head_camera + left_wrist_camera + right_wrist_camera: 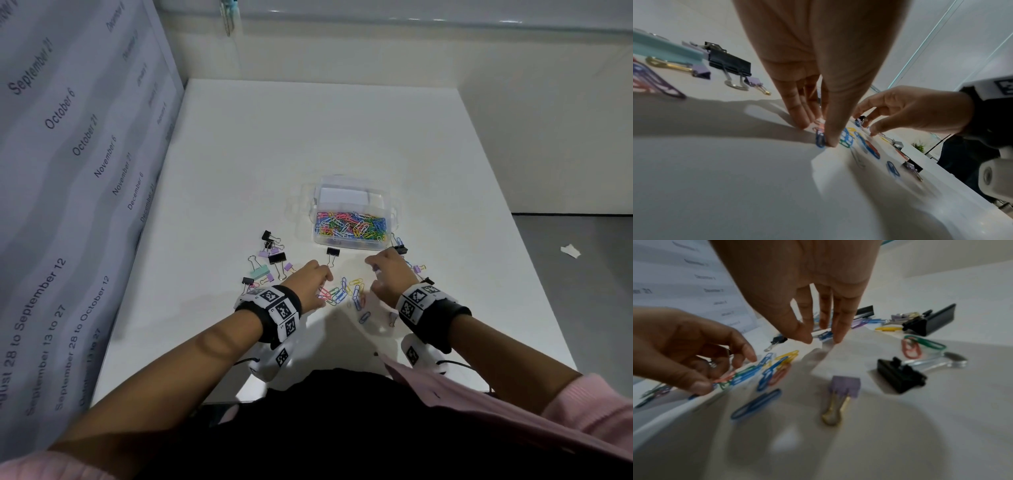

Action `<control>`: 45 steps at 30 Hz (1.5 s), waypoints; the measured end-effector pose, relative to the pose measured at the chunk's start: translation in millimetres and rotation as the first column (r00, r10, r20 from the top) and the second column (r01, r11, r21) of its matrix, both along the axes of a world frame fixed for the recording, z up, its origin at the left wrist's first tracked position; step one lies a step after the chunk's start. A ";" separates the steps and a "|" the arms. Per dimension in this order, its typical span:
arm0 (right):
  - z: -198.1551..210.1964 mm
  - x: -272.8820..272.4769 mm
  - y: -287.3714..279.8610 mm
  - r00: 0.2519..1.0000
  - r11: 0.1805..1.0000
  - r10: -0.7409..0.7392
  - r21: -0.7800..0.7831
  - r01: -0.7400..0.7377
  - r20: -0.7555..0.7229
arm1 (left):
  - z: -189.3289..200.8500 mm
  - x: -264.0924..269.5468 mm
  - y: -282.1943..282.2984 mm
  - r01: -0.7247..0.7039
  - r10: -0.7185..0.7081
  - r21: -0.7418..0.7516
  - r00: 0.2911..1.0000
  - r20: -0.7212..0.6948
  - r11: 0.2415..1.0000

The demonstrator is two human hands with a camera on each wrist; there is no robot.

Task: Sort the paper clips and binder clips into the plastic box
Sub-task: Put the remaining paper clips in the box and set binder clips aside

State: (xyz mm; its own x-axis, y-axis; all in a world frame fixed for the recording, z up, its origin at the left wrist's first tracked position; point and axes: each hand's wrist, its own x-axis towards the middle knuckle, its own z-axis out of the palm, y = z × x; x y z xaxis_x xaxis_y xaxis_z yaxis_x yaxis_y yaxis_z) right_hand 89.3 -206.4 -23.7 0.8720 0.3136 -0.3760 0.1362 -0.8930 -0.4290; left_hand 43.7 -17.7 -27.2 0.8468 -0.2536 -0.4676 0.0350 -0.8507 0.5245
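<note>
The clear plastic box (349, 244) sits mid-table, its near compartment full of coloured paper clips (351, 224). Loose paper clips (337, 294) lie between my hands. My left hand (325, 279) has its curled fingers and thumb down on this pile (846, 139), pinching several clips (740, 378). My right hand (371, 277) hovers just right of the pile, its fingers (838, 331) straight and spread, holding nothing. Binder clips lie in a cluster at the left (276, 258), one black clip (333, 252) sits before the box, and more lie beside my right wrist (400, 249).
A printed calendar sheet (68, 171) forms a wall along the table's left side. The box's far compartment (342, 197) looks white inside. A purple binder clip (844, 386) and a black one (900, 374) lie under my right palm. A paper scrap (570, 250) lies on the floor at right.
</note>
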 end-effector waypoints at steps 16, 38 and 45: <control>8.9 -13.0 -11.9 0.955 0.972 0.223 -0.026 -0.232 -0.198 | 0.3 -7.2 7.0 0.041 -0.040 0.020 0.997 -0.067 0.999; -12.5 -6.0 25.4 0.984 0.970 0.176 0.172 -0.173 -0.006 | -5.2 -8.8 -11.3 -0.075 0.076 -0.041 0.997 0.025 0.996; 16.3 19.0 12.4 0.982 0.991 0.132 0.039 -0.127 -0.132 | -3.6 -5.0 -17.8 -0.023 0.024 -0.007 0.996 0.090 1.000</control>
